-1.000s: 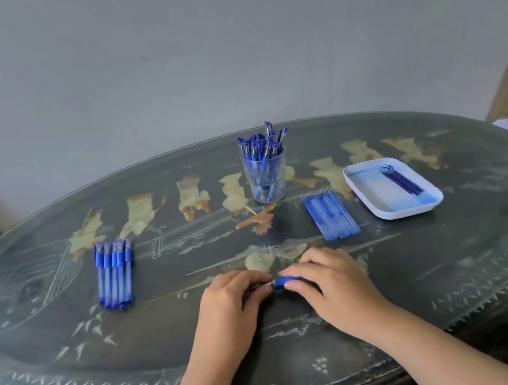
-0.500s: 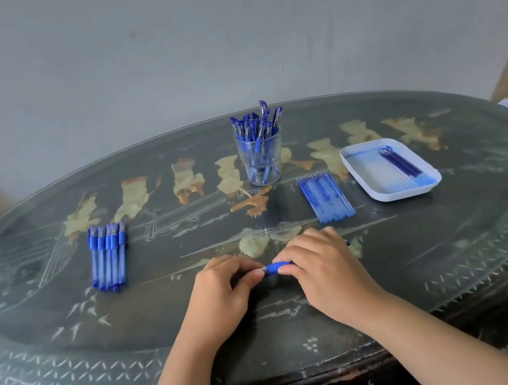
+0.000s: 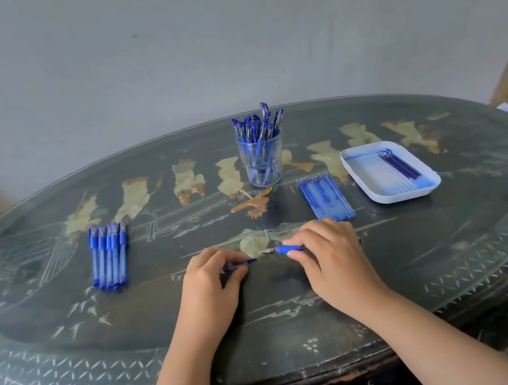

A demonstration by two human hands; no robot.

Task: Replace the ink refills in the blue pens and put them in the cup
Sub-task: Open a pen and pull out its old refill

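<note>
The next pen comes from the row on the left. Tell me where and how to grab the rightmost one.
Best pinch the rightmost pen at mid-barrel, from above and its right. It lies flat, pointing away from you, left side against its neighbour; only top and right side are free.

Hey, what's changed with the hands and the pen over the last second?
The hands drew apart: the left hand pulled the cap off leftward and holds it; the right hand grips the pen, its tip now bared. The cup, the row of pens, the refills and the tray stayed where they were.
</note>
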